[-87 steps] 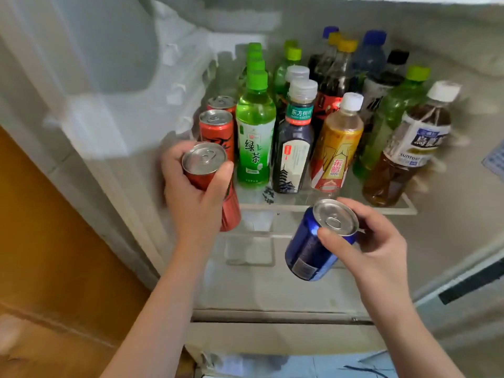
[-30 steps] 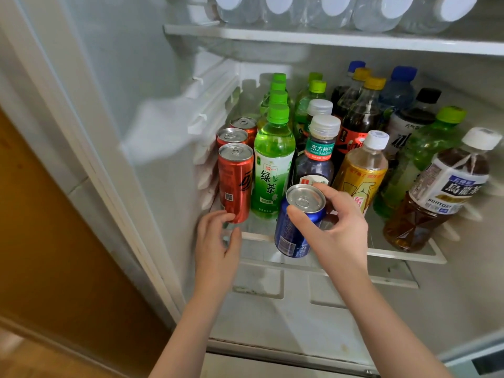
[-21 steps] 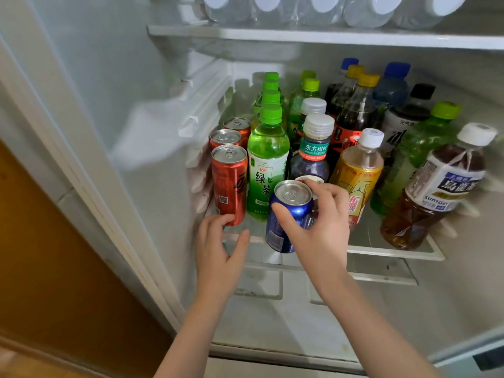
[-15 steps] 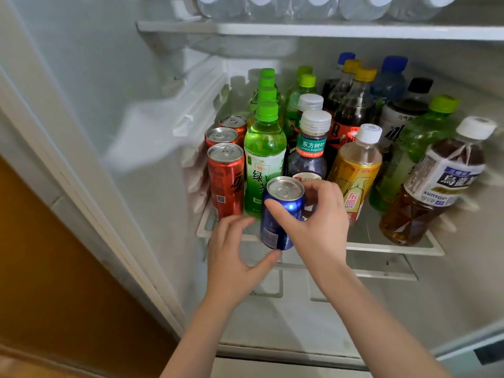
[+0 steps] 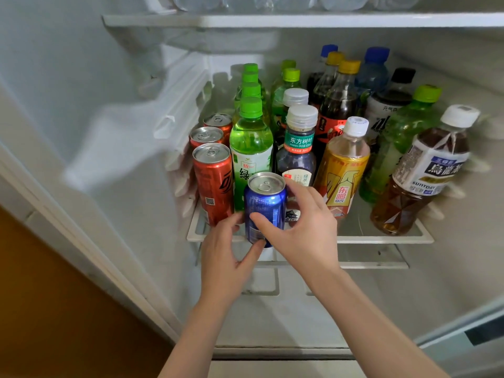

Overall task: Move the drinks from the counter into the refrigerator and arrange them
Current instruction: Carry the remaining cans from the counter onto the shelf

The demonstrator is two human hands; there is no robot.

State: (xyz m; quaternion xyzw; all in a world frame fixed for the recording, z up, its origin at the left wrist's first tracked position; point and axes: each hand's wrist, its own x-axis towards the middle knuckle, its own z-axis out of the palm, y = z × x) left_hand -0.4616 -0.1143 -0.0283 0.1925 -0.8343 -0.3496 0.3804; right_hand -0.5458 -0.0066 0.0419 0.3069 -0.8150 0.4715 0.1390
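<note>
Inside the open refrigerator (image 5: 95,77), listed from largest to smallest:

1. Upper shelf (image 5: 300,20), white-edged. Contents: a row of clear bottles (image 5: 272,1), only their lower parts in view.

2. Middle shelf (image 5: 381,239), clear with a white rim. Contents, all upright and packed in rows running front to back:
- Right end, front: brown tea bottle (image 5: 425,173), white cap, white and blue label.
- Beside it: pale green bottle (image 5: 395,143), lime cap.
- Behind these: black-capped bottle (image 5: 387,105) and blue-capped bottle (image 5: 373,69).
- Centre front: yellow-labelled bottle (image 5: 342,170), white cap; behind it, dark cola bottles (image 5: 338,105) with yellow caps.
- Left of that: dark bottle with teal band (image 5: 298,148), grey cap, with a similar grey-capped one behind it.
- Next row: green tea bottle (image 5: 251,143) at the front, with more green-capped bottles lined up behind it.
- Left end: three red cans (image 5: 214,184) in single file along the wall.

3. Blue can (image 5: 264,205), silver top, unopened. Location: at the shelf's front rim, just ahead of the green tea bottle and beside the front red can. It leans slightly. Whether its base sits on the shelf cannot be told.

4. Hands, close together, both on the blue can. Right hand (image 5: 305,230) wraps the can's side, thumb across its front. Left hand (image 5: 223,257) pinches the can's lower end, thumb at the base and fingers at its left side.
</note>
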